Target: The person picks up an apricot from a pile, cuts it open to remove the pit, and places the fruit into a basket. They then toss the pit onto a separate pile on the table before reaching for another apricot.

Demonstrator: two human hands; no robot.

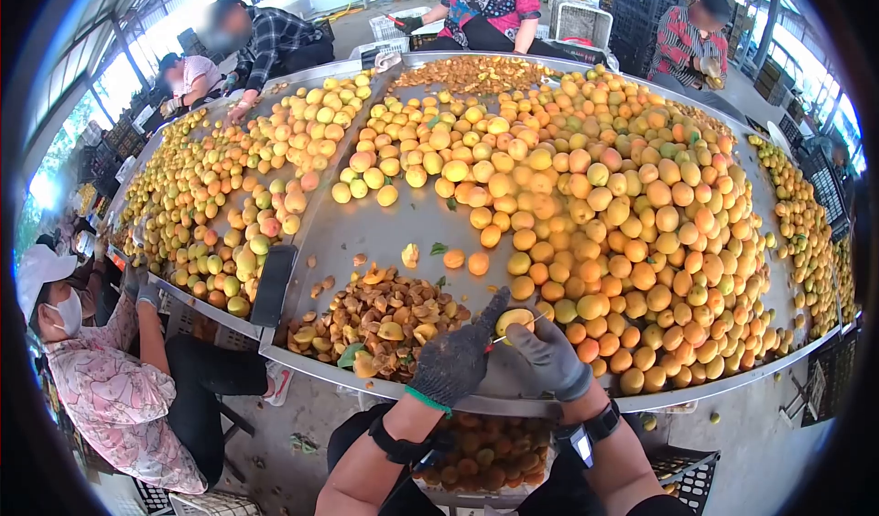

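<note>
Both hands wear dark gloves at the table's front edge. My right hand (551,358) grips a yellow-orange apricot (514,324), its fingers around the fruit's right side. Fingers closed, my left hand (455,356) holds a thin pointed tool (498,339) against the same apricot; most of the tool is hidden. Just left of my left hand lies a heap of brown pits and fruit scraps (385,315). Whole apricots (659,241) are piled to the right and behind my hands on the metal table (366,232).
A dark block (274,285) stands by the divider at left. One person in a white cap (101,369) sits at the left; other people sit along the far side. Below the table edge, between my legs, is a crate of apricots (481,456). Another crate (682,470) stands at lower right.
</note>
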